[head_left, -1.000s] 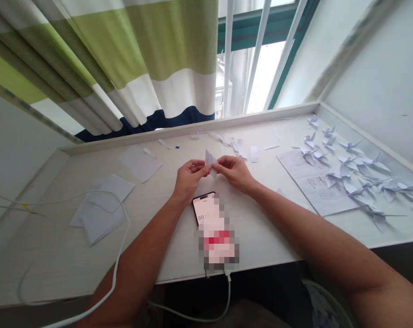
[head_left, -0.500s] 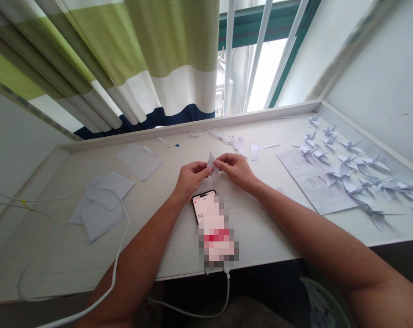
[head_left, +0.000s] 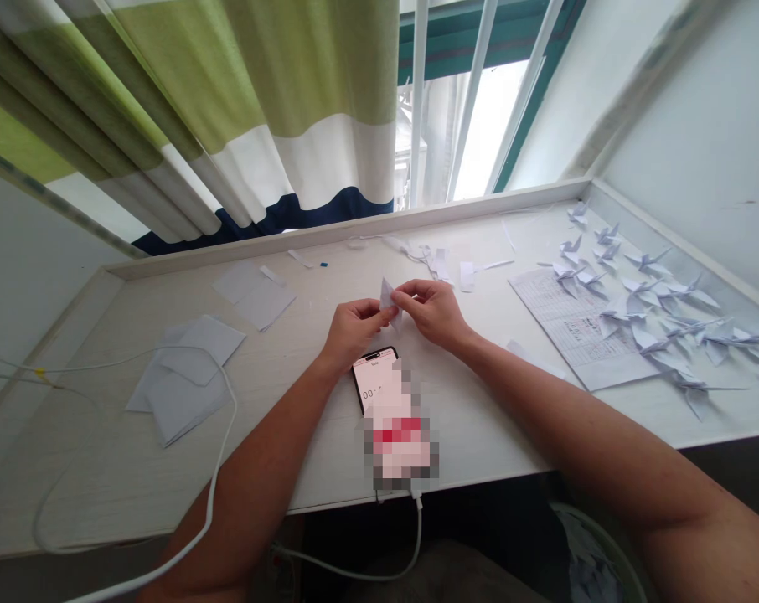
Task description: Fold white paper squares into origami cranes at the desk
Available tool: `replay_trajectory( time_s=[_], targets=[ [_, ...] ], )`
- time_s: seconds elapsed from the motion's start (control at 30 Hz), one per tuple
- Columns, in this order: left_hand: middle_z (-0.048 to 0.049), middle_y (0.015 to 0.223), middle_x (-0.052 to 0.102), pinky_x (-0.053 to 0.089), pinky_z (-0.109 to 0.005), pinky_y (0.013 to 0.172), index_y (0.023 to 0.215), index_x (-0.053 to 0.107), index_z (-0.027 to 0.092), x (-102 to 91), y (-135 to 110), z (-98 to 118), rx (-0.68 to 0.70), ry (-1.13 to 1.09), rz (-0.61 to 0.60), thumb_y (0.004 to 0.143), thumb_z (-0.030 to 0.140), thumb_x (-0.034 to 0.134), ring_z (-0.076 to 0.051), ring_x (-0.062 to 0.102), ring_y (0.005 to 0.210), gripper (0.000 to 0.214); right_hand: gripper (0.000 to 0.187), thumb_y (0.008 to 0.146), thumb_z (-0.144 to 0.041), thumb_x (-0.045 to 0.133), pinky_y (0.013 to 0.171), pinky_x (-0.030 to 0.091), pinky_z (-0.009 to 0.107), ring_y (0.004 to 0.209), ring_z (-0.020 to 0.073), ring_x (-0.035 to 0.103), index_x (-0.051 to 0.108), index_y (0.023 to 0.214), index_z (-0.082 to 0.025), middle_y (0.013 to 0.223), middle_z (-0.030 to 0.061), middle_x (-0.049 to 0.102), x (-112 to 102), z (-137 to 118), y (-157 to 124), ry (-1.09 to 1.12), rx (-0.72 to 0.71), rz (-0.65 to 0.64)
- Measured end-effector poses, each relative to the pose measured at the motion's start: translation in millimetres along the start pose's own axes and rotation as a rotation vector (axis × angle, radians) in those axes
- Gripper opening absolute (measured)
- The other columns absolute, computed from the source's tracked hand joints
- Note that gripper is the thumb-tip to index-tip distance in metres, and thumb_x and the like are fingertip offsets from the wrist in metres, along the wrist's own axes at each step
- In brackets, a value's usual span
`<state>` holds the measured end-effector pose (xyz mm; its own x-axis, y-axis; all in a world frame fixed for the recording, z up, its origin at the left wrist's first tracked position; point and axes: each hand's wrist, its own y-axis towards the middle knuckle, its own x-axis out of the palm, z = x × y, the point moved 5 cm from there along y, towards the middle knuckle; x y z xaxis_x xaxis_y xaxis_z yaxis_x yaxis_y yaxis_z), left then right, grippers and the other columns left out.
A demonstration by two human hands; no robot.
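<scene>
A small piece of folded white paper (head_left: 386, 293), pointed at the top and shaped like a narrow diamond, stands upright between my hands above the desk. My left hand (head_left: 356, 331) pinches it from the left, thumb and fingertips pressed together. From the right, my right hand (head_left: 434, 311) grips its edge between thumb and forefinger. The fingers cover part of the paper's middle. Just below the hands lies a phone (head_left: 379, 377), its screen partly blurred, with a timer showing at the top.
Several folded paper cranes (head_left: 649, 293) crowd the right side, some on a printed sheet (head_left: 580, 335). White paper sheets (head_left: 191, 385) lie at left, with paper scraps (head_left: 439, 264) behind the hands. A white cable (head_left: 225, 435) crosses my left arm. A bin (head_left: 599, 553) stands below the desk.
My right fingers have shifted slightly on the folded paper toward the left. Both hands still hold it in nearly the same spot. The view has moved a little.
</scene>
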<state>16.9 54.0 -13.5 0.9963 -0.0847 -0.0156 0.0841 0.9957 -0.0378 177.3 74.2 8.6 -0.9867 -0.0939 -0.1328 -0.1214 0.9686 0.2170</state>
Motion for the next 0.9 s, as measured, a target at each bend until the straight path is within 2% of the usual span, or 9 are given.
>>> replay_trajectory(
  time_s=[0.2,0.4,0.53,0.67,0.8,0.9],
  targets=[
    [-0.0017,0.068,0.070,0.043,-0.027,0.066,0.074,0.081,0.018,-0.4,-0.6,2.8,-0.006,-0.032,0.004,0.068,0.055,0.091,-0.013,0.055,0.065,0.038,0.018,0.082,-0.032,0.071,0.071,0.052,0.031,0.074,0.0184,0.068,0.077,0.075,-0.017,0.077,0.0040,0.078,0.8,-1.9,-0.7,-0.011,0.007,0.011],
    [-0.0011,0.066,0.069,0.044,-0.028,0.067,0.073,0.082,0.019,0.4,-0.8,7.2,0.002,-0.055,-0.016,0.069,0.053,0.091,-0.012,0.054,0.064,0.035,0.021,0.082,-0.036,0.074,0.069,0.051,0.030,0.070,0.0169,0.064,0.076,0.074,-0.017,0.074,0.0036,0.075,2.7,1.9,0.2,0.102,0.044,0.013],
    [-0.0018,0.069,0.071,0.045,-0.029,0.068,0.075,0.082,0.019,-1.8,0.5,7.5,0.009,-0.072,-0.017,0.069,0.049,0.091,-0.013,0.055,0.066,0.031,0.023,0.082,-0.041,0.075,0.073,0.053,0.031,0.074,0.0168,0.064,0.076,0.077,-0.018,0.077,0.0035,0.074,5.0,1.7,0.8,0.194,0.064,-0.044],
    [-0.0017,0.069,0.069,0.045,-0.029,0.069,0.073,0.081,0.019,-4.0,1.4,5.6,-0.002,-0.079,-0.009,0.069,0.048,0.091,-0.014,0.055,0.067,0.031,0.024,0.085,-0.039,0.069,0.080,0.055,0.033,0.076,0.0162,0.063,0.075,0.075,-0.019,0.077,0.0023,0.071,5.6,1.5,0.9,0.272,0.109,-0.079],
    [-0.0026,0.072,0.071,0.045,-0.029,0.070,0.075,0.082,0.019,-3.2,1.3,4.7,-0.010,-0.102,-0.023,0.069,0.047,0.091,-0.014,0.055,0.069,0.029,0.020,0.081,-0.037,0.073,0.079,0.054,0.032,0.074,0.0157,0.062,0.075,0.077,-0.018,0.075,0.0015,0.071,5.6,0.6,0.4,0.284,0.104,-0.096],
    [-0.0026,0.073,0.072,0.045,-0.028,0.071,0.076,0.083,0.019,-2.1,1.0,5.1,-0.005,-0.133,-0.041,0.071,0.044,0.091,-0.013,0.055,0.070,0.026,0.023,0.080,-0.041,0.079,0.076,0.053,0.031,0.074,0.0156,0.063,0.076,0.078,-0.018,0.076,0.0020,0.073,5.8,0.8,0.2,0.301,0.096,-0.107]
  ],
)
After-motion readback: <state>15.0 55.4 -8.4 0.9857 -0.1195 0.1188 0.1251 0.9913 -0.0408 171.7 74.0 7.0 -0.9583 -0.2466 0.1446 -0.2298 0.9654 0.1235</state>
